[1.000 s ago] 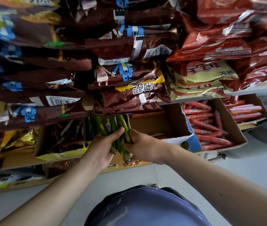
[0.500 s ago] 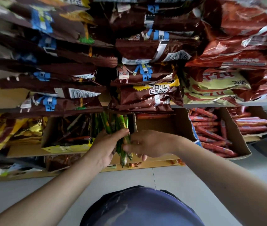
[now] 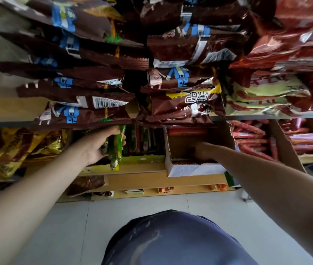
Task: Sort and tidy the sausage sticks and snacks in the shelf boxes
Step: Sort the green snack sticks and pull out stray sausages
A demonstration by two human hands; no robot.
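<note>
Shelf boxes (image 3: 194, 169); green sticks (image 3: 116, 148), apparently sausage.

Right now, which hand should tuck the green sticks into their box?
Left. The left hand grips the green sticks right at the yellow-green box; the right hand is down inside the cardboard box next door.

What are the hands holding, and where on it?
Left hand grips green sticks around their upper half; right hand is inside the cardboard box, hold unclear.

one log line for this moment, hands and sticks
left hand: grips green sticks | right hand: reaching inside cardboard box, grip unclear
</note>
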